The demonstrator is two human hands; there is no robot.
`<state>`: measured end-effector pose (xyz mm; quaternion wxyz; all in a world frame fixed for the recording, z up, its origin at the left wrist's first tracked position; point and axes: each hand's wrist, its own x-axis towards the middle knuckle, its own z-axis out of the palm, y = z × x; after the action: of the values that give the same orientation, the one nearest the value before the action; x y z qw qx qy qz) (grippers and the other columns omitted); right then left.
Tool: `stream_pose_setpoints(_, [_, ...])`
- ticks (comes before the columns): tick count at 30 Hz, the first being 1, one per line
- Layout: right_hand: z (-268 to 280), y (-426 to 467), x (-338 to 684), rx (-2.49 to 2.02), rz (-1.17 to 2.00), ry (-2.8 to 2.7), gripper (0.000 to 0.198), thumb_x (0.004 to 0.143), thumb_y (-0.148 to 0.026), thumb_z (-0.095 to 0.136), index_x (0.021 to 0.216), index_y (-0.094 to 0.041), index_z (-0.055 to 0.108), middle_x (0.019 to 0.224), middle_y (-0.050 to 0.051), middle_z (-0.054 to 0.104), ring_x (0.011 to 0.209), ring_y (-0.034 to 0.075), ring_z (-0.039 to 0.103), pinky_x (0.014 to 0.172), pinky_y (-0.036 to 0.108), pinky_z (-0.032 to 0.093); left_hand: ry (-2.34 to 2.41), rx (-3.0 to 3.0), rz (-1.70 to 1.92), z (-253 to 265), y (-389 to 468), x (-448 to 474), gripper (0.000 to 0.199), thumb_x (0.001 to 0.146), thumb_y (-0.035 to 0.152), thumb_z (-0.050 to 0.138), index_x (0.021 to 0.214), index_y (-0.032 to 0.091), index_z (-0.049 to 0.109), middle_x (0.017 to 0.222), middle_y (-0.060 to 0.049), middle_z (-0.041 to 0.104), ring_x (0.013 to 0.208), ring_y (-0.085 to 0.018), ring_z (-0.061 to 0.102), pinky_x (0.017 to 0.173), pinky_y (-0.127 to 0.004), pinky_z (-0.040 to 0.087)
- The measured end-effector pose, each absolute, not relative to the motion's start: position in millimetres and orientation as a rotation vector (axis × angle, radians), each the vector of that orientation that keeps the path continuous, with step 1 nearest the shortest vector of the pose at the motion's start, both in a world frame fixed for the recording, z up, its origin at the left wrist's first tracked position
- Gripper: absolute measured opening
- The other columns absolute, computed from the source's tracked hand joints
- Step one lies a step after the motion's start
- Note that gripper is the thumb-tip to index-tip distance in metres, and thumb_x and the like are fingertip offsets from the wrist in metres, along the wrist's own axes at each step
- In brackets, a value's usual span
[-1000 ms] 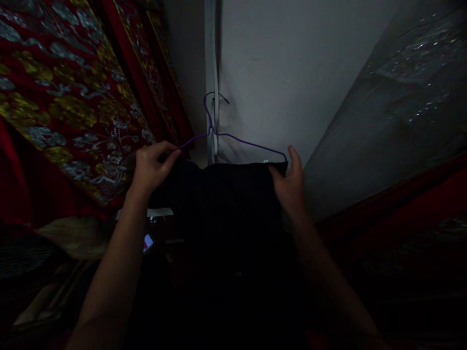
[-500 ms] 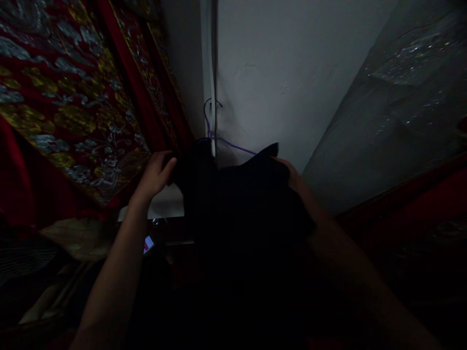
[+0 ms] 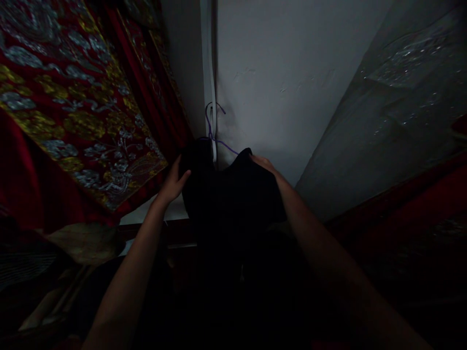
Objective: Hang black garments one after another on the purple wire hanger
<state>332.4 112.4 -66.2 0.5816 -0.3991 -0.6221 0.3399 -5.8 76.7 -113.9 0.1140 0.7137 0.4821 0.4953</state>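
- The garment (image 3: 233, 199) hangs at the clock's centre, black or nearly so, its weave too dark to tell
- Its top edge dips between two raised shoulders, the one toward 1 o'clock rising to a rounded peak; its lower part melts into shadow
- In the dip shows the purple hanger (image 3: 228, 147), thin, its curved hook toward 11 o'clock beside a pale cord (image 3: 214, 92)
- At 9 o'clock the left hand (image 3: 175, 182) meets the garment's side, thumb and fingers spread wide
- At 2 o'clock the right hand (image 3: 266, 164) lies along the shoulder, thumb hidden; whether it grips cannot be told
- Embroidered red cloth (image 3: 80, 107) fills 10 o'clock
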Motion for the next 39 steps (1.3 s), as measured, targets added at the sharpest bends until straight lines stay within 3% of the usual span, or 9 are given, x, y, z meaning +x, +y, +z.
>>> stream_pose_setpoints(5, [-85.0,60.6,347.5,-0.900,1.138,-1.352,0.057,0.088,-0.074,0.049,0.098,-0.023,0.073,0.098,0.007,0.076,0.090,0.024,0.072,0.080,0.040,0.058,1.451,2.004,1.613,-114.9,79.5,-6.1,0.075,0.095,0.049,0.058,0.158,0.018,0.029,0.165,-0.018,0.029,0.154,-0.029,0.028,0.127,-0.047,0.020])
stream_pose_setpoints(10, [-90.5,27.5,341.9,-0.955,0.776,-1.539,0.043,0.081,-0.063,0.066,0.079,-0.020,0.071,0.082,0.007,0.072,0.085,0.026,0.068,0.079,0.040,0.056,1.467,1.965,1.634,-102.8,68.5,6.8,0.072,0.090,0.046,0.065,0.152,0.019,0.040,0.154,-0.018,0.046,0.137,-0.032,0.051,0.118,-0.052,0.036])
stream_pose_setpoints(15, [-42.5,35.8,336.9,-0.877,0.607,-1.385,0.045,0.085,-0.063,0.061,0.091,-0.020,0.070,0.091,0.008,0.071,0.096,0.027,0.067,0.083,0.039,0.056,1.363,1.838,1.778,-69.8,35.1,32.2,0.063,0.091,0.052,0.062,0.144,0.020,0.048,0.136,-0.015,0.062,0.105,-0.024,0.066,0.088,-0.038,0.056])
stream_pose_setpoints(19, [-5.6,19.3,312.9,-0.738,0.467,-1.586,0.044,0.094,-0.060,0.053,0.096,-0.020,0.071,0.094,0.007,0.070,0.102,0.024,0.066,0.091,0.036,0.053,1.016,1.632,1.731,-43.7,9.7,47.5,0.052,0.093,0.053,0.057,0.132,0.019,0.058,0.120,-0.013,0.069,0.082,-0.017,0.068,0.062,-0.026,0.052])
stream_pose_setpoints(25, [1.2,-34.3,259.3,-0.503,0.566,-2.115,0.028,0.096,-0.043,0.058,0.110,-0.023,0.072,0.104,0.005,0.074,0.101,0.023,0.069,0.091,0.034,0.052,0.966,1.508,1.581,-29.5,-3.1,48.2,0.060,0.096,0.065,0.037,0.128,0.019,0.061,0.122,-0.013,0.068,0.103,-0.024,0.069,0.080,-0.036,0.058])
stream_pose_setpoints(29, [-19.4,-66.2,267.4,-0.314,0.889,-2.432,0.050,0.081,-0.044,0.079,0.127,-0.027,0.069,0.121,0.006,0.073,0.106,0.022,0.069,0.093,0.032,0.053,1.009,1.403,1.378,-24.7,-12.5,37.7,0.038,0.092,0.046,0.056,0.118,0.019,0.062,0.085,-0.005,0.067,0.063,-0.015,0.061,0.056,-0.029,0.053])
stream_pose_setpoints(33, [-72.1,-75.6,297.2,-0.565,1.205,-2.060,0.044,0.093,-0.047,0.065,0.132,-0.027,0.065,0.123,0.006,0.072,0.106,0.020,0.068,0.094,0.035,0.053,0.944,1.467,0.999,-12.9,-40.1,36.8,0.029,0.086,0.036,0.067,0.108,0.019,0.060,0.070,0.001,0.063,0.040,-0.008,0.048,0.037,-0.021,0.034])
stream_pose_setpoints(36, [-122.1,-66.4,309.4,-0.949,1.080,-1.525,0.043,0.096,-0.056,0.055,0.123,-0.025,0.067,0.118,0.010,0.072,0.107,0.024,0.067,0.096,0.042,0.052,0.843,1.583,0.608,-2.5,-66.4,34.7,0.022,0.088,0.039,0.068,0.100,0.021,0.061,0.073,-0.002,0.070,0.039,-0.010,0.055,0.036,-0.020,0.035])
stream_pose_setpoints(39, [-152.0,-52.0,308.1,-1.014,1.006,-1.298,0.056,0.090,-0.058,0.061,0.137,-0.028,0.055,0.144,0.012,0.057,0.119,0.026,0.062,0.102,0.045,0.049,0.737,1.627,0.361,1.4,-85.5,29.2,0.019,0.087,0.039,0.070,0.093,0.022,0.064,0.077,-0.004,0.074,0.045,-0.013,0.061,0.039,-0.021,0.041])
